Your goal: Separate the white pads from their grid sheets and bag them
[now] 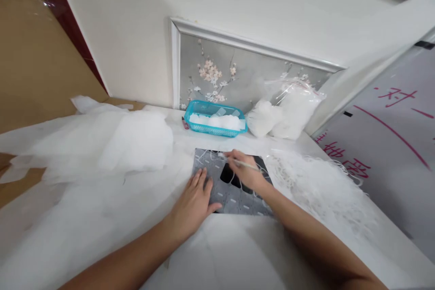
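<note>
Evidently the work stood mid-way along a grey tray (pixel 234 199) of small slots lying on the white-covered table (pixel 238 253). The left hand (pixel 193 206) lay flat, fingers released and spread, pressing the tray's near-left edge. The right hand (pixel 244 172) was clenched around a thin stick (pixel 238 161), its tip pointing left just beyond the fingertips over the tray's far rows. White strands (pixel 316 181) lay heaped just right of that hand; a blue basket (pixel 217 132) stood beyond. Judged next: careful, steady tip placement into a slot.
</note>
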A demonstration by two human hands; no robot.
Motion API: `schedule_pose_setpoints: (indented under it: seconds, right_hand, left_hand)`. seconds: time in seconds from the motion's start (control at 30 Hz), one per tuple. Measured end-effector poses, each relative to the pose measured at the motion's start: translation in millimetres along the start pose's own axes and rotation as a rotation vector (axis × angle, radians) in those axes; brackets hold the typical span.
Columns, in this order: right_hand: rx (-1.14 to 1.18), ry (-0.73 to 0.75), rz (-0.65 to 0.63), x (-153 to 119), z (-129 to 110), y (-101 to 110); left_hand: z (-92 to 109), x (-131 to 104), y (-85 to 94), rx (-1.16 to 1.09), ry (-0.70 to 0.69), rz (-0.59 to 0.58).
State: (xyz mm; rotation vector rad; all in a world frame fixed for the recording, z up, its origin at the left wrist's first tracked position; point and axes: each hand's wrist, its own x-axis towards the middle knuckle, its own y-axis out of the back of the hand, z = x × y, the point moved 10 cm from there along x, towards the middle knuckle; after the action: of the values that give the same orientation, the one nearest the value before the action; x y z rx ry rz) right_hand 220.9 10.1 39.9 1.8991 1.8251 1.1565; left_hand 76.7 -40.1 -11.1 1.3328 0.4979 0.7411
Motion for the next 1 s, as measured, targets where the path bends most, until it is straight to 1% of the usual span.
schedule_pose_setpoints:
  seconds: [0.03,0.07,0.1,0.17,0.27,0.33,0.5,0.67,0.73,0.83,0.87,0.9,0.93,1.0]
  right_hand:
    - [-0.001,0.041,-0.074,-7,-11,-14]
    - [0.015,0.059,-0.122,-13,-19,-24]
    - [0.043,0.059,-0.151,-19,-23,-32]
    - [0.109,0.031,-0.167,-24,-23,-39]
    - [0.19,0.021,-0.159,-24,-19,-42]
    - [0.204,0.034,-0.155,-22,-18,-43]
    - [0.164,0.052,-0.161,-19,-20,-42]
    - [0.089,0.075,-0.158,-23,-28,-43]
    - [0.001,0.142,-0.156,-28,-37,-48]
    - [-0.166,0.332,-0.221,-34,-52,-63]
    - [-0.194,0.358,-0.238,-32,-51,-64]
    - [-0.189,0.338,-0.229,-26,-43,-60]
    - [-0.147,0.263,-0.183,-16,-30,-48]
    - [0.049,-0.001,-0.017,8,14,-12]
  left_hand:
    - [-1,0,-0.4,0.008,-0.002,0.012]
    - [-1,0,-0.6,0.01,-0.004,0.025]
    - [-1,0,-1.0,0.007,-0.007,0.034]
    - [-1,0,-2.4,-0.007,-0.01,0.035]
    - [-1,0,-4.1,0.017,-0.001,0.015]
    - [0,0,-3.8,0.052,0.01,0.005]
    - [1,-1,-4.4,0.08,0.02,-0.019]
    - [2,-4,-2.9,0.08,0.022,0.017]
    - [3,-4,-3.3,0.072,0.025,0.016]
    - [2,-4,-6.5,0.063,0.057,-0.024]
    - [2,-4,-7.3,0.062,0.066,-0.035]
    - [2,-4,-7.5,0.062,0.074,-0.04]
    - [2,-4,-7.4,0.06,0.078,-0.042]
    - [3,-4,-8.1,0.05,0.076,-0.053]
